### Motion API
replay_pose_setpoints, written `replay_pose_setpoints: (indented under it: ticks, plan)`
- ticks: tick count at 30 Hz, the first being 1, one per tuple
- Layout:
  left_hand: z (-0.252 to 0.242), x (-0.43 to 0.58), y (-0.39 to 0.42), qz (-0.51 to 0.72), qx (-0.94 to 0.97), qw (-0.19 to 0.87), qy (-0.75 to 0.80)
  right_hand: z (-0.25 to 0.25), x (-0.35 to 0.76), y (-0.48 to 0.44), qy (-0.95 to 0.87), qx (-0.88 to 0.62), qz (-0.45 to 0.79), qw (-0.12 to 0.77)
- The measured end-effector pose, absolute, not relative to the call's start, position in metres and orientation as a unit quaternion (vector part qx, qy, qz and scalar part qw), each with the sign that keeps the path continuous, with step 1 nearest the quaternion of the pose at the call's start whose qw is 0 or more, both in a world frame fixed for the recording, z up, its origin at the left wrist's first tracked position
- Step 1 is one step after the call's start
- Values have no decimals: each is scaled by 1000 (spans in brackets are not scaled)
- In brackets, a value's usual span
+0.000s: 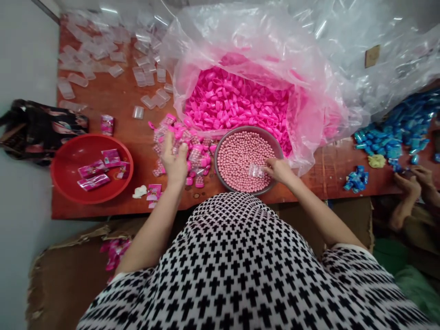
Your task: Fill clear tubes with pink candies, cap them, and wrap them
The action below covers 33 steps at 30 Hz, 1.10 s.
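My left hand (pixel 174 159) rests palm-down with fingers curled on a heap of small pink-capped clear containers (pixel 194 151) on the wooden table (pixel 103 98). My right hand (pixel 277 169) reaches over a grey metal bowl (pixel 223 137) full of small pink beads (pixel 237 160) and pinches a small clear plastic container (pixel 256 171) just above the beads. Behind the bowl a big clear plastic bag (pixel 247 41) holds a mass of bright pink caps (pixel 233 101).
A red bowl (pixel 65 183) with several filled pink packets (pixel 98 169) stands at the left. Empty clear containers (pixel 103 55) are scattered at the back left. At the right lie blue pieces (pixel 395 133), and another person's hands (pixel 414 183) work there. A cardboard box (pixel 62 279) sits below the table edge.
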State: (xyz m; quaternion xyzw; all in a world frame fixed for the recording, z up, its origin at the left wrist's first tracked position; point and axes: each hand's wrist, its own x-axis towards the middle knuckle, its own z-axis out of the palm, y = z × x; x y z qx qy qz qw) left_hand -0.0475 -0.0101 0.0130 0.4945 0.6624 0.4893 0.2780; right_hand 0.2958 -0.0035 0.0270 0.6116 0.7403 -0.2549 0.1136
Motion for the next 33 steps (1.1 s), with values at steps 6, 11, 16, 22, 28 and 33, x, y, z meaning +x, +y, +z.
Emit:
replay_pose_setpoints:
  ticks: [6, 11, 16, 22, 28, 33]
  plan:
    - [-2, 44, -35, 362, 632, 367, 578, 2, 279, -32, 703, 654, -234, 155]
    - [-14, 89, -31, 244, 697, 436, 515, -10, 294, -20, 645, 681, -347, 18]
    - [-24, 104, -28, 271, 619, 530, 513, -9, 289, -17, 504, 630, -556, -201]
    - [-21, 99, -20, 374, 452, 653, 480, 4, 273, -7, 660, 546, -454, -244]
    - [-12, 76, 3, 334, 560, 550, 522, 19, 275, 31, 848, 405, -336, -59]
    - [-24, 55, 3, 363, 537, 476, 594, -3, 260, 60, 825, 515, -220, 71]
